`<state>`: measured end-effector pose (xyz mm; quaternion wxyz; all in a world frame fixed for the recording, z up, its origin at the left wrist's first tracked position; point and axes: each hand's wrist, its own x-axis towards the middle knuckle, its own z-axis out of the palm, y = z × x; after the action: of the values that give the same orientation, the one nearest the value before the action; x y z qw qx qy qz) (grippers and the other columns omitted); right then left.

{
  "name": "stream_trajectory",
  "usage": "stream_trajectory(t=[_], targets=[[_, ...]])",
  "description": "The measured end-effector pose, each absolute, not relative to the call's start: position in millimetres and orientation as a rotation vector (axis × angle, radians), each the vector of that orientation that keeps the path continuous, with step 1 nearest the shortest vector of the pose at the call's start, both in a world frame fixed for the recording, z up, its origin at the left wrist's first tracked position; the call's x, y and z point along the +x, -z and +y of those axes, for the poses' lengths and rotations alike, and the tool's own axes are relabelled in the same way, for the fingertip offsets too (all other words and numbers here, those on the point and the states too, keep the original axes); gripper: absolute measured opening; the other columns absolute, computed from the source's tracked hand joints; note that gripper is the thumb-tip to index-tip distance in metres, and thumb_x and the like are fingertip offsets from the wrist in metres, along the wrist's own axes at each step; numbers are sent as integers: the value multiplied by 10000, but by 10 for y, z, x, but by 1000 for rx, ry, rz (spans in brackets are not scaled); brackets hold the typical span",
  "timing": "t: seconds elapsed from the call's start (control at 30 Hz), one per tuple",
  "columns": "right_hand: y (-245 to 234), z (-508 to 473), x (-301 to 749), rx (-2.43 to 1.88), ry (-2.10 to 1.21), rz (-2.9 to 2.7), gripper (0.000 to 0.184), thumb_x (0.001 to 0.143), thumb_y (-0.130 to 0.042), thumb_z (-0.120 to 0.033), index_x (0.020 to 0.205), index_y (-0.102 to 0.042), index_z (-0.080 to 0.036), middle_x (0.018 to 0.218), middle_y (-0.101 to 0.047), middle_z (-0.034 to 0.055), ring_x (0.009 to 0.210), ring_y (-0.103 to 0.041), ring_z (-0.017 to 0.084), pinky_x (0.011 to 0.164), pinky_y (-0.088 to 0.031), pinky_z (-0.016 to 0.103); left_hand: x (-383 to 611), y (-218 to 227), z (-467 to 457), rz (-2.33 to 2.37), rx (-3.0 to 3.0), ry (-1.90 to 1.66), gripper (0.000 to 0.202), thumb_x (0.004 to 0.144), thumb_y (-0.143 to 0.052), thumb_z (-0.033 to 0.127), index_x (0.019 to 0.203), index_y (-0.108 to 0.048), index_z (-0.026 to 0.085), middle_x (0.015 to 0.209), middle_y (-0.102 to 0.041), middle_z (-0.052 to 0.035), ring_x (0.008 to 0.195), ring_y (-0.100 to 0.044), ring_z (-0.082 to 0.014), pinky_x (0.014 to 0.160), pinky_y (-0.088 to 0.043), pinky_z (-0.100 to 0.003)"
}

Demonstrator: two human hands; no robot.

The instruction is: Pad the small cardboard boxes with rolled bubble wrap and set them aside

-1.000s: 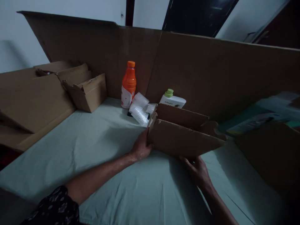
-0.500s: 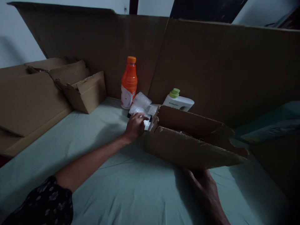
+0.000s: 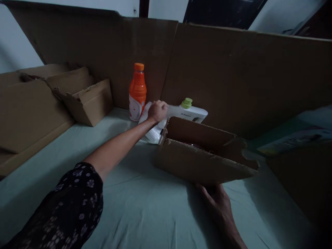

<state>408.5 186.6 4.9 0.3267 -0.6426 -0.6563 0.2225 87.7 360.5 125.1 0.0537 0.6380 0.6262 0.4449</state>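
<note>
My left hand is closed in a fist on clear bubble wrap, just right of an orange bottle with a white label. Part of the wrap is hidden behind the hand. A white bottle with a green cap leans against the cardboard at the back, its lower part hidden by an open cardboard box. At the near bottom edge of this box, my right hand holds it with the fingertips hidden underneath. Inside the box something dark with a shiny spot shows, too dim to name.
Tall cardboard panels stand along the back. Several cardboard boxes are at the left. At the right, a greenish package sits in shadow. A wrinkled pale green sheet covers the surface.
My left hand has moved up and away from me, lifting part of the bubble wrap. The view has shifted slightly; my right hand stays at the box's near edge.
</note>
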Motion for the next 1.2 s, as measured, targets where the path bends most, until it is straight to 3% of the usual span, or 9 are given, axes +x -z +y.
stream_trajectory(t=[0.1, 0.2, 0.37, 0.5, 0.7, 0.9, 1.03, 1.2], targets=[[-91, 1854, 4051, -1628, -592, -1724, 465, 753, -625, -609, 952, -590, -190, 845, -708, 94, 760, -645, 270, 626, -489, 330, 599, -1504, 3278, 1890, 1770, -1627, 186, 905, -472, 153, 830, -641, 144, 793, -612, -23, 813, -566, -154, 791, -464, -281], [-113, 1847, 4041, -1583, -615, -1745, 443, 783, -610, -590, 978, -581, -193, 866, -706, 95, 774, -645, 269, 634, -488, 331, 276, -1672, 2682, 1533, 1334, -2032, 101, 836, -575, 227, 749, -586, 175, 687, -524, 23, 662, -516, -126, 646, -472, -246], [-96, 1872, 4045, -1590, -574, -1761, 419, 774, -597, -592, 943, -555, -211, 773, -676, 79, 689, -618, 254, 611, -464, 342, 32, -1638, 1476, 1272, 955, -1963, 164, 740, -685, 301, 751, -556, 200, 745, -562, 8, 633, -542, -139, 525, -542, -259], [-104, 1887, 4023, -1587, -563, -1777, 442, 763, -587, -587, 984, -562, -205, 783, -681, 80, 678, -624, 252, 614, -458, 343, 86, -1252, 662, 1332, 680, -1972, 228, 667, -773, 283, 759, -591, 183, 769, -606, 16, 673, -580, -133, 537, -578, -245], [-92, 1887, 4007, -1610, -498, -1791, 543, 744, -577, -635, 1049, -583, -186, 856, -708, 99, 742, -648, 267, 628, -473, 342, 287, -591, -152, 1311, 108, -1813, 246, 552, -790, 146, 689, -587, 166, 776, -671, 18, 731, -667, -180, 610, -616, -323], [-185, 2079, 3994, -1718, -356, -2013, 456, 756, -588, -582, 1008, -610, -202, 776, -700, 64, 609, -595, 216, 565, -413, 301, 461, -524, -529, 1252, -26, -1598, 188, 606, -762, 179, 714, -609, 171, 957, -735, -58, 985, -731, -343, 689, -592, -383], [-309, 2260, 3851, -1830, -285, -2154, 394, 778, -614, -497, 1035, -636, -199, 714, -690, 58, 623, -615, 233, 568, -386, 293, 521, -444, -670, 1206, 32, -1457, 219, 618, -761, 256, 804, -701, 157, 1006, -757, -123, 1006, -717, -353, 742, -578, -414], [-344, 2286, 3648, -1871, -277, -2197, 380, 832, -575, -439, 1077, -669, -164, 844, -742, 135, 743, -671, 288, 605, -401, 320, 538, -391, -825, 1041, 262, -1374, 312, 700, -751, 307, 975, -772, 160, 1092, -754, -143, 1038, -689, -343, 741, -558, -403]])
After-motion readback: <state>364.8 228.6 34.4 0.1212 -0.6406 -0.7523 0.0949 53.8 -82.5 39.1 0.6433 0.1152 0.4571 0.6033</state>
